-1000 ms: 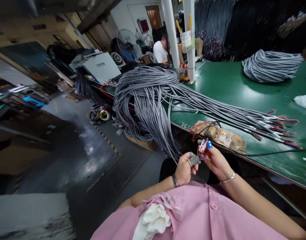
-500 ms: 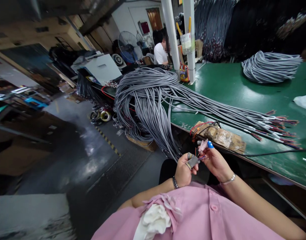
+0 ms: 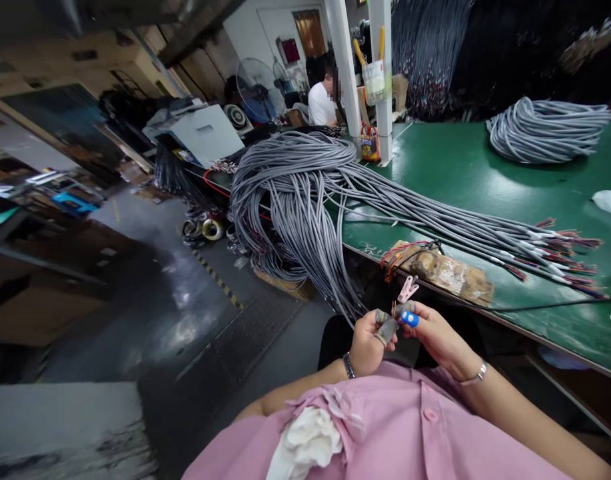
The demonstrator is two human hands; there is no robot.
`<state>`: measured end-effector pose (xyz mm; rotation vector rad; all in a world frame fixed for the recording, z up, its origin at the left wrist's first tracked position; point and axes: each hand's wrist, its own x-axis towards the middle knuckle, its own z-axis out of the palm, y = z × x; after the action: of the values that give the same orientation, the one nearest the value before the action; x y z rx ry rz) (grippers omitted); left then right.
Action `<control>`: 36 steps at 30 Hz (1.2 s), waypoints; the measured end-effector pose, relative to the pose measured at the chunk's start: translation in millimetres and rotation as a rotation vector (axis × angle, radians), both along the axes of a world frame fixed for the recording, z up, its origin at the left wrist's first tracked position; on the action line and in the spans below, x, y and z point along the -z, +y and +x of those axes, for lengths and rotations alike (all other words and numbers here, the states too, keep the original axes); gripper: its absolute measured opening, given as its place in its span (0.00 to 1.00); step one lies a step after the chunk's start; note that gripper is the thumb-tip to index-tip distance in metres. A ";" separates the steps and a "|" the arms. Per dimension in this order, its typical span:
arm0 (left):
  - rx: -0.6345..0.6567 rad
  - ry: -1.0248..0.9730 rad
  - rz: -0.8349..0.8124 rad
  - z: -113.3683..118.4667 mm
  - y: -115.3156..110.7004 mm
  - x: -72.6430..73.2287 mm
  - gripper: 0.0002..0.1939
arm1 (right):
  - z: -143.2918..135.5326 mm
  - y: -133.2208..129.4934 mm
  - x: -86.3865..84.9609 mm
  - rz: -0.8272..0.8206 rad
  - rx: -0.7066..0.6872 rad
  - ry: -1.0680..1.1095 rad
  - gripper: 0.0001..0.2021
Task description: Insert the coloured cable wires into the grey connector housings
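Note:
My left hand (image 3: 369, 341), with grey finger cots on its thumb and finger, is closed in a pinch around the end of a grey cable. Thin coloured wires (image 3: 394, 308) stick up between the two hands, mostly covered by the fingers. My right hand (image 3: 438, 333) has a blue cover on its thumb and a grey cot on a finger. Its fingertips are pressed together on the wires, against those of my left hand. Just above them a pale pink clothespin (image 3: 408, 289) stands by the table edge, apart from the fingers.
A large bundle of grey cables (image 3: 305, 200) drapes over the green table (image 3: 460, 160), their stripped ends to the right. A taped wooden block (image 3: 440, 270) lies at the table edge. A cable coil (image 3: 548, 130) rests farther back. Beyond the posts sits a person (image 3: 321, 103).
My right hand has come away from the clothespin and moved down-left to the wires, its fingertips now meeting my left hand's. My left hand stays nearly in place.

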<state>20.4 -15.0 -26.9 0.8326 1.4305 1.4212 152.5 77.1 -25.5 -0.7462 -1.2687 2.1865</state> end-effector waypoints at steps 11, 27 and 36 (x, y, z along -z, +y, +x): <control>0.270 -0.094 -0.073 -6.3 1.3 -4.8 0.18 | 2.6 -1.0 -9.1 0.216 0.024 -0.073 0.10; -0.089 -0.202 0.023 2.2 7.7 -7.9 0.17 | -3.2 -3.1 3.1 -0.113 0.278 0.046 0.11; -0.020 -0.392 0.012 7.3 14.8 -19.7 0.16 | -14.6 23.6 6.2 -0.132 0.147 0.104 0.22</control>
<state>27.6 -0.2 -7.2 0.5108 1.1336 1.5106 137.9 100.6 -31.7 -0.7418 -0.9948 2.1746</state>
